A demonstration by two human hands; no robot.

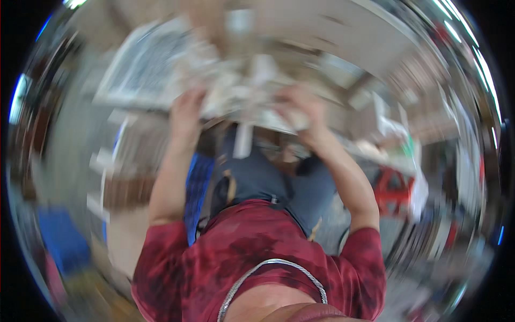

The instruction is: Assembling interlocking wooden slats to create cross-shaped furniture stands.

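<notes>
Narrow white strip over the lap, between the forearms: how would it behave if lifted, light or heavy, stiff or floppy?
The narrow white strip is probably light, being so slim. It may hold its shape somewhat, as its lower end looks straight, but motion blur hides its thickness.

Matt cloth shirt [236,231], shiny metal chain [276,261]

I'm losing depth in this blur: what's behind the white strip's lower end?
Dark grey trousers show beside and below the white strip; whatever it directly covers is hidden.
</notes>
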